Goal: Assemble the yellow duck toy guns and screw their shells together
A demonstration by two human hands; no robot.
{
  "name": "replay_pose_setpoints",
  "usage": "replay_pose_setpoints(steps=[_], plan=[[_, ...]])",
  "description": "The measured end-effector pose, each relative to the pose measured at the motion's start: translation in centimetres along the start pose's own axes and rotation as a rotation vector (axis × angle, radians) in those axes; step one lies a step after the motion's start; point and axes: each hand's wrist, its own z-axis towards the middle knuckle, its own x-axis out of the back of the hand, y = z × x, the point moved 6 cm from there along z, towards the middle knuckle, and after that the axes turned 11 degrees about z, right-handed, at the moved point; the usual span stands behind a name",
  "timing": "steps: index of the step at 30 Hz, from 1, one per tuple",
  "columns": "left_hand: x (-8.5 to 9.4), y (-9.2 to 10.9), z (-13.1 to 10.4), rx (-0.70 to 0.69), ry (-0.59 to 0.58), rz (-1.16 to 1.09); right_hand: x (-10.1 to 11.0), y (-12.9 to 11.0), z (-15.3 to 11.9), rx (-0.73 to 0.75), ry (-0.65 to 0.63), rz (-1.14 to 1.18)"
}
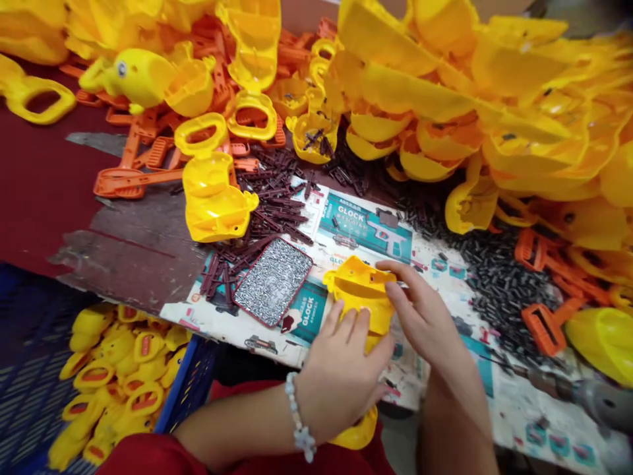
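A yellow plastic duck toy half-shell (363, 290) lies hollow side up over the printed cardboard near the table's front edge. My left hand (346, 366), with a bead bracelet at the wrist, is spread over its lower part and grips it. At its upper right edge, my right hand (428, 310) holds on with bent fingers. The shell's lower end shows below my left wrist; its middle is hidden. To the left is a shallow tray (271, 282) of tiny silvery pieces, probably screws. Beyond it lie dark brown strip parts (281, 198) and another open half-shell (217, 204).
Yellow shells (435, 86) are heaped along the back and right. Orange T-shaped parts (133, 178) lie among them. Small black cylinders (499, 284) spread at right, near a blurred power tool (598, 399). A blue crate (190, 382) with yellow ducks stands lower left.
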Motion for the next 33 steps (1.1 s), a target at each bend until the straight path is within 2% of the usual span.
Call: replay_pose_setpoints(steps=[2,5,6,9,11,13,15,18,23,27,31,33], plan=[[-0.9,0.2,0.3,0.016,0.006,0.023,-0.2,-2.6,1.6,0.132,-0.016,-0.175],[-1.2,0.0,0.3,0.017,-0.003,0.021,-3.0,-5.9,6.1,0.309,-0.139,-0.561],[-1.2,-0.1,0.2,0.013,-0.010,0.018,-4.2,-6.2,8.0,0.288,-0.165,-0.724],[-1.0,-0.2,0.1,-0.008,0.008,-0.008,-8.4,-6.4,12.9,0.267,-0.254,-0.821],[-0.8,-0.3,0.0,-0.014,0.043,-0.027,-10.6,-6.3,14.6,0.264,-0.287,-0.849],[-0.8,-0.4,-0.1,-0.009,0.067,-0.036,-11.5,-6.2,14.9,0.246,-0.288,-0.884],[-0.8,-0.5,-0.1,0.002,0.067,-0.043,-10.9,-6.3,14.4,0.213,-0.274,-0.901],[-1.0,-0.6,-0.2,-0.007,0.066,-0.060,-8.2,-6.2,13.0,0.159,-0.232,-0.880],[-1.4,-0.6,-0.2,0.007,0.064,-0.057,-3.8,-5.2,10.3,0.178,-0.134,-0.487],[-1.3,-0.6,-0.2,0.027,0.110,-0.037,-0.5,-4.0,7.7,0.114,-0.009,-0.236],[-1.3,-0.5,-0.1,0.048,0.098,-0.061,0.2,-3.3,4.4,-0.035,-0.161,0.028],[-1.3,-0.4,0.0,0.060,0.080,-0.076,0.7,-3.4,3.1,-0.033,-0.073,0.019]])
